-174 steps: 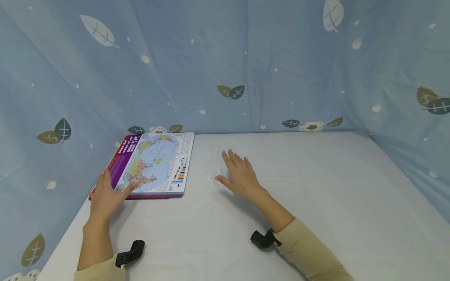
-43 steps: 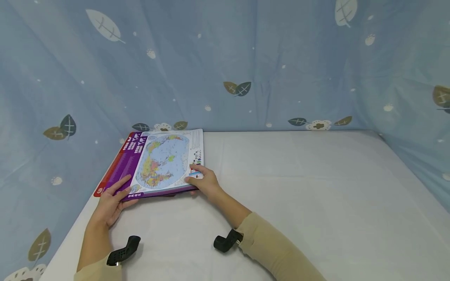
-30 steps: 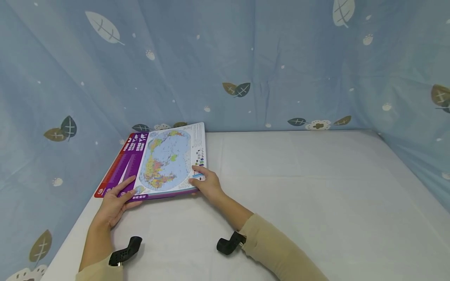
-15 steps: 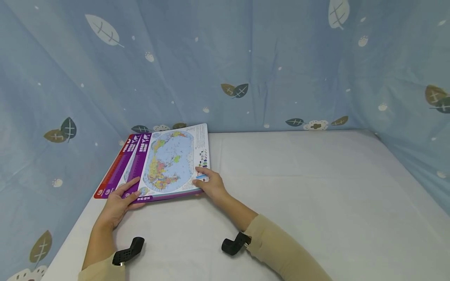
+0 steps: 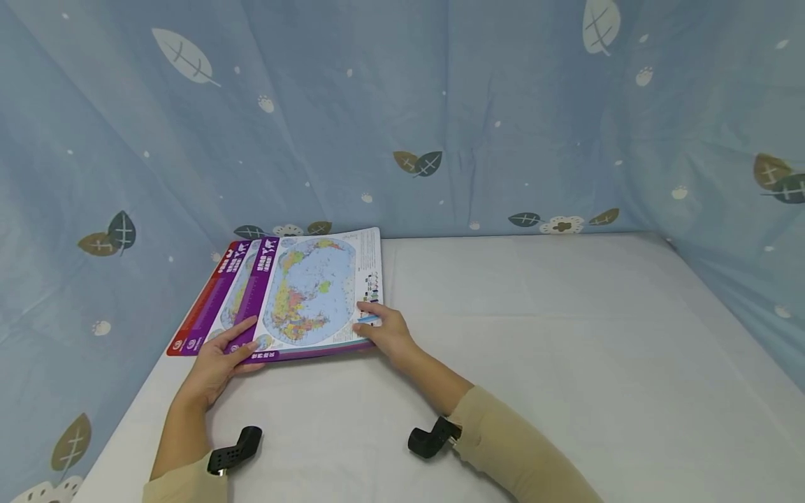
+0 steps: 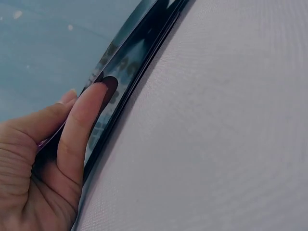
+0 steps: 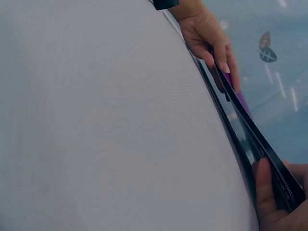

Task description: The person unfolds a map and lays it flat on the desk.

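A flat world map board [image 5: 311, 290] with a purple strip down its left side is raised a little, offset to the right over a similar purple-edged board [image 5: 233, 307]. A red-edged board [image 5: 196, 318] shows lowest, at the left. My left hand [image 5: 210, 367] pinches the top board's near left corner, thumb above and fingers below. Near its right corner my right hand [image 5: 391, 337] pinches it too, thumb and index finger on top. In the left wrist view, fingers [image 6: 79, 130] reach into the gap above a glossy surface. The right wrist view shows the lifted board's dark edge [image 7: 252, 130].
A white-covered table [image 5: 534, 349] stretches to the right and front. Behind and at both sides hangs a blue curtain [image 5: 503, 105] with leaf prints. Black wrist mounts [image 5: 434, 439] sit at both sleeves.
Earlier my hands were apart, the right one over bare table. Both have since taken hold of the top map board, lifted it slightly and slid it right, baring more of the second board.
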`<state>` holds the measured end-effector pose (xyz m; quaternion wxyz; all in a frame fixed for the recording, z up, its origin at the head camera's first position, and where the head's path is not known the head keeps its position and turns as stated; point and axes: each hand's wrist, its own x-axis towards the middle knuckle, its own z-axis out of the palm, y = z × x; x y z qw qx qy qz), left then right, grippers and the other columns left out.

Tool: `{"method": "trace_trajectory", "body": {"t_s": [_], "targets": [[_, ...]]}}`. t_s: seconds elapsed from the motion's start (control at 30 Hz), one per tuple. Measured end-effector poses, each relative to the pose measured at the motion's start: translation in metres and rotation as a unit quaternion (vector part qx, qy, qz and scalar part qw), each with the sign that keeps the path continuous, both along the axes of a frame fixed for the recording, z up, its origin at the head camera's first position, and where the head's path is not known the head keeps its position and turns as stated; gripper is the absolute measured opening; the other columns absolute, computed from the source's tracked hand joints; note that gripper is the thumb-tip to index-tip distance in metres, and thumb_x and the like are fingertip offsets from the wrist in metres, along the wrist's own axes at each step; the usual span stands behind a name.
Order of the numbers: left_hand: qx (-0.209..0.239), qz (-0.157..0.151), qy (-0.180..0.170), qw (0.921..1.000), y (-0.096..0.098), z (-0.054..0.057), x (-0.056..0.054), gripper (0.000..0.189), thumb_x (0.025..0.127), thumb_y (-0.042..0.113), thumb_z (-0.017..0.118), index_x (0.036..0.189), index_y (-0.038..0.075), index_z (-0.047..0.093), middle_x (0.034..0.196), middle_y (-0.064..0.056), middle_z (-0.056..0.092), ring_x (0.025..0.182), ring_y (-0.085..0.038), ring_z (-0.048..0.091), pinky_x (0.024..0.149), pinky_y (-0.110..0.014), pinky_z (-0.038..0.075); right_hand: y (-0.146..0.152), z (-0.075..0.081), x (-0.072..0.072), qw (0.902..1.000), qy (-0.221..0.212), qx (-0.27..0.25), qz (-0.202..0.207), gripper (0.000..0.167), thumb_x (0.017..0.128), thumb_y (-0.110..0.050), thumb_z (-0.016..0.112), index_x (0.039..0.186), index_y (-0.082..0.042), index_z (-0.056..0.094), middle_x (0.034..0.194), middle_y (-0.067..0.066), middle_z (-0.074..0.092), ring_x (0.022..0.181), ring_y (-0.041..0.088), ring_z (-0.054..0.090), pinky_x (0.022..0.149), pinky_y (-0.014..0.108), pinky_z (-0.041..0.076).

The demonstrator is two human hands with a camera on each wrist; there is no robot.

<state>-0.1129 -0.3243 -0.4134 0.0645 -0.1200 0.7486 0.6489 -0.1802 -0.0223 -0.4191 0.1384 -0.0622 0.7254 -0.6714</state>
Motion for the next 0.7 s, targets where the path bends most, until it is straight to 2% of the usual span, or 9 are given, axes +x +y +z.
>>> {"method": "trace_trajectory", "body": {"t_s": [0.07,0.33,0.57,0.7], "targets": [[-0.001,-0.002,-0.004,1.0000,0.000,0.000,0.000,0.069,0.090,0.027,0.064,0.149,0.016,0.030,0.153,-0.022,0.005,0.091,0.002,0.061,0.081,-0.028,0.055,0.003,0.001,0.001,0.9999,0.003,0.010,0.003,0.045,0.083,-0.008,0.071,0.126,-0.012,0.061,0.139,0.010,0.051,0.136,0.031,0.035,0.114,0.045,0.027],[-0.017,-0.016,-0.019,0.9995,0.002,-0.002,-0.001,0.068,0.088,0.029,0.067,0.146,0.021,0.032,0.152,-0.022,0.012,0.094,-0.001,0.057,0.083,-0.029,0.054,0.013,0.001,0.002,0.9999,-0.006,0.003,0.013,0.042,0.084,-0.011,0.070,0.126,-0.010,0.061,0.139,0.010,0.050,0.138,0.032,0.031,0.115,0.048,0.022],[-0.019,-0.034,-0.020,0.9990,0.005,-0.002,-0.002,0.067,0.089,0.026,0.066,0.147,0.019,0.031,0.152,-0.023,0.012,0.094,-0.001,0.059,0.083,-0.029,0.054,0.019,0.000,0.003,0.9998,0.002,0.015,0.010,0.043,0.084,-0.011,0.071,0.125,-0.009,0.062,0.138,0.012,0.051,0.137,0.033,0.033,0.115,0.047,0.024],[-0.021,-0.046,-0.020,0.9985,0.009,-0.002,-0.004,0.068,0.089,0.028,0.066,0.147,0.019,0.033,0.151,-0.022,0.015,0.095,-0.003,0.060,0.083,-0.029,0.054,0.026,0.000,0.002,0.9997,-0.011,0.022,0.000,0.042,0.083,-0.012,0.072,0.124,-0.011,0.063,0.139,0.012,0.050,0.137,0.031,0.034,0.114,0.045,0.027]]}}
